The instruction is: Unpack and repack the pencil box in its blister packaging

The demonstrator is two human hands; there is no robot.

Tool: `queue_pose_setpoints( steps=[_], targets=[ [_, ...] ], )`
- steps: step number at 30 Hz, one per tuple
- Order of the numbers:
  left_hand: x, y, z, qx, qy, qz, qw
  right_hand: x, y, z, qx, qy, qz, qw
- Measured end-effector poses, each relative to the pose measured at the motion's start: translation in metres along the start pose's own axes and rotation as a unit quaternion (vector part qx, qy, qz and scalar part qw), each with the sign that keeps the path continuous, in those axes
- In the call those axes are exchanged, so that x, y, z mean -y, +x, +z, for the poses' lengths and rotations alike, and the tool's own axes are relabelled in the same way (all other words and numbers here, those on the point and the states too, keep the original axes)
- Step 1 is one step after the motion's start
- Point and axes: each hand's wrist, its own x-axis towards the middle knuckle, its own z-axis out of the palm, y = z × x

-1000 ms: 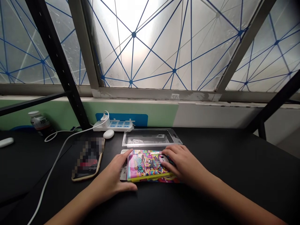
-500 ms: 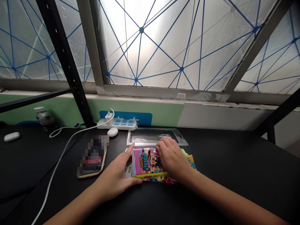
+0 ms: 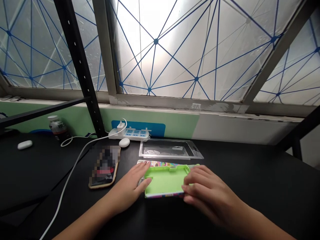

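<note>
A shallow bright green plastic case (image 3: 165, 181) faces up on the black table, showing its hollow inside with raised walls and small notches. Beneath its far edge a colourful printed card (image 3: 160, 163) peeks out. My left hand (image 3: 133, 181) rests at the case's left end, fingers stretched and apart from the thumb, which touches the left edge. Around the right end, the fingers of my right hand (image 3: 206, 190) are bent and grip the case, hiding that end. Just behind lies a clear plastic blister shell (image 3: 195, 151).
To the left lies a phone (image 3: 106, 168) with a blurred screen. Behind it are a white earbud case (image 3: 124, 143) and a power strip (image 3: 137, 134) with a white cable (image 3: 63, 193). A bottle (image 3: 58, 128) and another white object (image 3: 25, 144) stand further left. A black metal post (image 3: 82, 73) rises there.
The pink printed face that was up is out of view, and the green hollow side now shows. My right hand has shifted from the top to the right end. The view has tilted slightly.
</note>
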Motion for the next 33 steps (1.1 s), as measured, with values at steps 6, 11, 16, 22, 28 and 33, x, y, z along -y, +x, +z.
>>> queue_pose_setpoints(
  steps=[6,11,16,22,28,33],
  targets=[
    [-0.006,0.0,-0.003,-0.053,0.011,0.094,0.994,-0.017,-0.019,-0.021,0.207,0.096,0.152,0.962],
    [-0.009,-0.005,-0.005,0.024,0.009,0.083,0.996,-0.046,-0.032,-0.006,0.289,0.152,0.153,0.933],
    [-0.014,-0.006,-0.005,0.051,0.023,0.063,0.996,-0.04,-0.032,0.015,0.241,0.079,0.163,0.953],
    [-0.011,-0.004,-0.006,0.06,0.039,0.071,0.995,-0.029,-0.031,0.026,0.233,0.059,0.167,0.956],
    [-0.009,-0.004,-0.007,0.07,0.038,0.086,0.993,-0.027,-0.025,0.012,0.249,0.074,0.148,0.954],
    [-0.009,-0.006,-0.01,0.067,-0.018,0.079,0.995,-0.029,-0.015,0.0,0.261,0.059,0.152,0.951]
  ],
)
